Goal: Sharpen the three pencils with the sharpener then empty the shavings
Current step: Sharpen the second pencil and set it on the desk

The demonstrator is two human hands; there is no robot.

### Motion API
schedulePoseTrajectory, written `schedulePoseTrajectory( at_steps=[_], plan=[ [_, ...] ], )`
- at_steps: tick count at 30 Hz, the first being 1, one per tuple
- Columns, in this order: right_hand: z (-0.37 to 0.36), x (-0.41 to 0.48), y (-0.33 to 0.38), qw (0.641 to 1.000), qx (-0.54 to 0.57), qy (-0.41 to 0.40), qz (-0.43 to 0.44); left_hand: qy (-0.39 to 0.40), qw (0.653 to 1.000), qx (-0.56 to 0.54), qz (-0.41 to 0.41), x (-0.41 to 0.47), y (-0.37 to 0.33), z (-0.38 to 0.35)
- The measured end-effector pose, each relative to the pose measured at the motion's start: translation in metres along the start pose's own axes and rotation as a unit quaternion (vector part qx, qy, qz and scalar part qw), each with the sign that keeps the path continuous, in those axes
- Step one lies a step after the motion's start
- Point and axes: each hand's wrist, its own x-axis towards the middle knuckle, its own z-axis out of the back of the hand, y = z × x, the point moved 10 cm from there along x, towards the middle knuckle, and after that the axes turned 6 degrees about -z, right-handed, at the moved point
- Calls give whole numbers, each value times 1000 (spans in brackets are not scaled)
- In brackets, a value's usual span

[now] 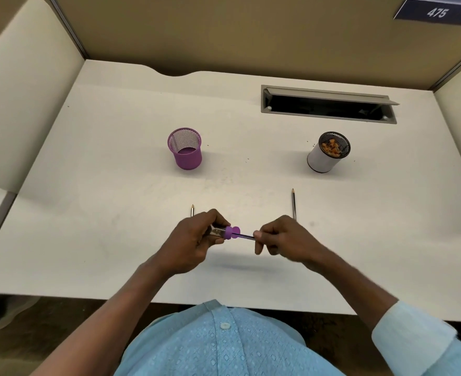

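**Desk Layout**

The desk (115,185) fills the middle of the frame, with partition walls (224,33) along its upper and side edges. A cable tray (329,104) is recessed in the desk at upper right. Two mesh cups stand apart at mid-frame: the left cup (185,148) left of centre, the right cup (328,152) right of centre, below the tray, with shavings (331,147) inside. Below the cups, two pencils lie on the desk, tips toward the top of the frame: the left pencil (192,210) and the right pencil (293,203). Between and just below them, the left hand (194,241) and right hand (281,238) hold the sharpener (225,232) and a third pencil (244,236) above the desk, the pencil entering the sharpener from the right.
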Motion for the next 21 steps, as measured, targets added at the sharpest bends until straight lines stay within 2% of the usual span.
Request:
schedulePoseTrajectory(
  at_steps=[1, 3, 5, 7, 9, 10, 11, 12, 13, 14, 15, 16, 18, 19, 21],
  plan=[
    [-9, 0, -9, 992, 83, 67, -72, 6, 1000, 7, -1, 2, -1, 1],
    [-15, -1, -7, 983, 124, 102, -87, 16, 1000, 15, 3, 4, -1, 1],
    [-6, 2, 0, 996, 80, 42, -24, 21, 1000, 17, 12, 6, 1, 2],
    [10, -1, 11, 994, -17, -64, 86, 24, 999, 22, 15, 6, 1, -1],
    [15, -14, 29, 946, -163, -167, 223, 30, 999, 23, 20, 4, 2, -6],
    [14, -21, 35, 914, -227, -198, 273, 31, 999, 19, 24, 3, 3, -8],
    [10, -26, 36, 896, -264, -213, 287, 30, 999, 14, 26, 1, 3, -9],
    [7, -23, 35, 905, -266, -202, 265, 26, 999, 14, 24, 0, 4, -9],
    [6, -15, 30, 943, -218, -153, 200, 22, 999, 18, 21, -1, 4, -9],
    [1, -5, 19, 985, -117, -66, 110, 22, 999, 23, 19, -3, 4, -8],
    [-7, 1, 5, 1000, -14, 19, 10, 23, 999, 23, 18, -6, 4, -9],
    [-14, 1, -2, 993, 58, 84, -59, 23, 999, 22, 18, -8, 4, -8],
    [-19, 0, 1, 984, 106, 122, -74, 21, 999, 22, 21, -11, 5, -6],
    [-16, 1, 4, 988, 100, 105, -51, 21, 999, 23, 24, -11, 6, -5],
    [-3, 5, 17, 999, 16, 22, 38, 18, 999, 21, 37, -11, 11, -2]
  ],
)
